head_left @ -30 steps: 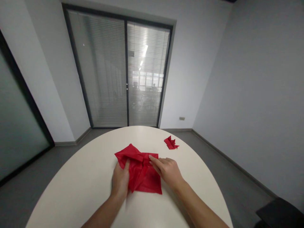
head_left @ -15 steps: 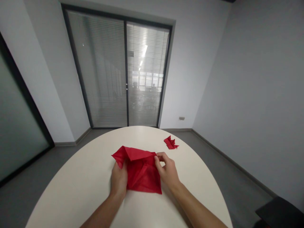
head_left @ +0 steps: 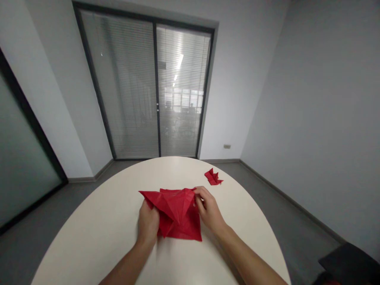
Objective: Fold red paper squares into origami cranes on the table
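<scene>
Over a round white counter [head_left: 97, 237], a creased, paper-like red sheet [head_left: 180, 221] runs lengthwise left to right, one sharp corner pointing left. The fingers of your left hand [head_left: 149, 222] grip its left side; those of your right hand [head_left: 210, 209] pinch its far right corner. A small, spiky folded red piece [head_left: 213, 177] lies beyond.

We have a table [head_left: 89, 241] in front of us. Our sheet [head_left: 182, 215] is over it, about halfway from left to right. Our left hand [head_left: 148, 225] is at the sheet's left side, and our right hand [head_left: 209, 208] is at its far right corner. A folded piece [head_left: 213, 178] lies on the table, farther off and to the right. Behind the table we see glass doors [head_left: 133, 99], with a wall plate [head_left: 227, 146] to their right. A glass panel [head_left: 20, 146] stands on our left.
</scene>
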`<state>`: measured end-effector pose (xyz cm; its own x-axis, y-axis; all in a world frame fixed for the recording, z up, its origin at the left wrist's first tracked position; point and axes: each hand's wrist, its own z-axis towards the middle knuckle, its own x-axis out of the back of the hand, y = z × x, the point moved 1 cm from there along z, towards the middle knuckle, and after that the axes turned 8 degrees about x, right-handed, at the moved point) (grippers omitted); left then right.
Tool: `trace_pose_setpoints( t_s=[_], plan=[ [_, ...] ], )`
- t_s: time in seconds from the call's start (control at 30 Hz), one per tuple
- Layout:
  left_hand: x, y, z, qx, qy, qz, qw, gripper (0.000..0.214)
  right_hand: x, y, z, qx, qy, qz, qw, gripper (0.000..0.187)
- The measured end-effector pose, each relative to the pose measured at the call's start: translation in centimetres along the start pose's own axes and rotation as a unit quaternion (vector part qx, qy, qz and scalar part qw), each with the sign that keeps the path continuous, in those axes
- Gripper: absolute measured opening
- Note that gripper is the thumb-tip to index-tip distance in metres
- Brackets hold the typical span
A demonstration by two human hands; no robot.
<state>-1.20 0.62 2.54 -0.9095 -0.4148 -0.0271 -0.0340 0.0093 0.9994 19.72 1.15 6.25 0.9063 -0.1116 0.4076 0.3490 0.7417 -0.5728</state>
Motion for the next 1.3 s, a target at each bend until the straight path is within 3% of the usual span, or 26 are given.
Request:
trace_pose_setpoints(
  t_s=[0.1, 0.3, 0.5, 0.77, 0.87, 1.0, 1.07, 1.17, 1.3],
  plan=[
    [0.1, -0.1, 0.1, -0.013, -0.002, -0.015, 1.000, 0.027, -0.3, 0.5, 0.1, -0.040, 0.012, 0.038, 0.998, 0.014],
    [0.0, -0.2, 0.5, -0.005, -0.006, -0.090, 0.996, 0.029, 0.1, 0.8, -0.2, -0.065, -0.021, 0.124, 0.990, 0.025],
    [0.0, 0.4, 0.9, 0.064, -0.045, -0.182, 0.980, 0.036, 0.8, 0.7, -0.2, -0.039, -0.044, 0.154, 0.986, 0.033],
    [0.8, 0.8, 1.6, 0.029, -0.021, -0.117, 0.992, 0.037, 1.7, 1.0, 0.2, -0.070, -0.010, 0.138, 0.988, 0.032],
    [0.8, 0.6, 1.6, 0.015, -0.029, -0.095, 0.995, 0.044, 1.1, 1.1, 0.1, -0.119, 0.033, 0.137, 0.983, 0.025],
    [0.6, 0.6, 1.4, 0.006, -0.058, -0.062, 0.996, 0.046, 0.0, 1.9, -0.2, -0.197, 0.101, 0.135, 0.966, 0.036],
    [0.8, 0.8, 1.4, 0.010, -0.045, -0.056, 0.997, 0.048, 0.0, 2.1, -0.3, -0.206, 0.074, 0.159, 0.963, 0.039],
    [1.3, 1.1, 1.9, 0.036, -0.020, -0.058, 0.998, 0.052, 0.6, 1.7, -0.4, -0.203, -0.054, 0.228, 0.951, 0.046],
    [1.8, 1.1, 2.7, 0.072, -0.090, -0.039, 0.993, 0.059, 1.2, 0.3, -0.8, -0.231, -0.237, 0.309, 0.891, 0.070]
  ],
)
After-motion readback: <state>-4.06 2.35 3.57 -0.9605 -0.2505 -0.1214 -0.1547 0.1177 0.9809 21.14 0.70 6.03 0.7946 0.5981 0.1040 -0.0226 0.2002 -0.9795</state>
